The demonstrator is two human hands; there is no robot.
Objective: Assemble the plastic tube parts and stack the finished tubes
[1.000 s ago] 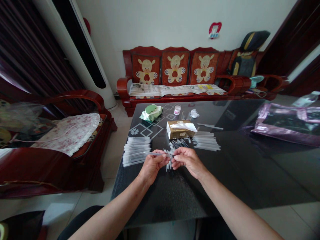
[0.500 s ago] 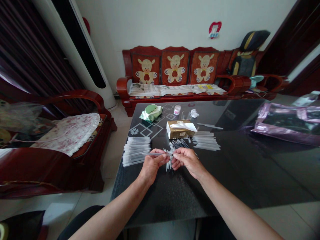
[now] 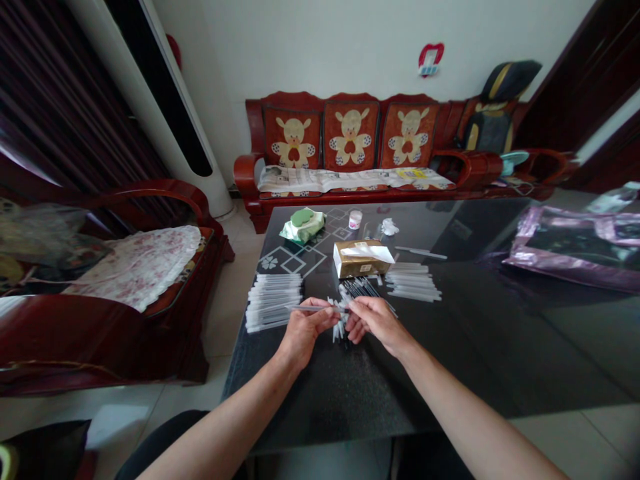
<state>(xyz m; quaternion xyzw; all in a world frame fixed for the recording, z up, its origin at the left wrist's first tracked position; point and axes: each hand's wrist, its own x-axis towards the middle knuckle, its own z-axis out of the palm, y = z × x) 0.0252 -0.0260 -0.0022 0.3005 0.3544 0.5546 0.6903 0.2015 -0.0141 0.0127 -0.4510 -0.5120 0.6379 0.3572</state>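
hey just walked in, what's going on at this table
A person is working with both bare hands over a glossy black table. The left hand holds a slim greyish translucent tube roughly level, and the right hand is at its other end; what those fingertips grip is too small to tell. Whitish translucent tubes lie in a row to the left, with thin dark sticks just beyond the hands, before a gold cardboard tissue box.

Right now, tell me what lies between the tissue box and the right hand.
The head view shows thin dark rods on the table between the tissue box and the right hand, partly hidden by the hand.
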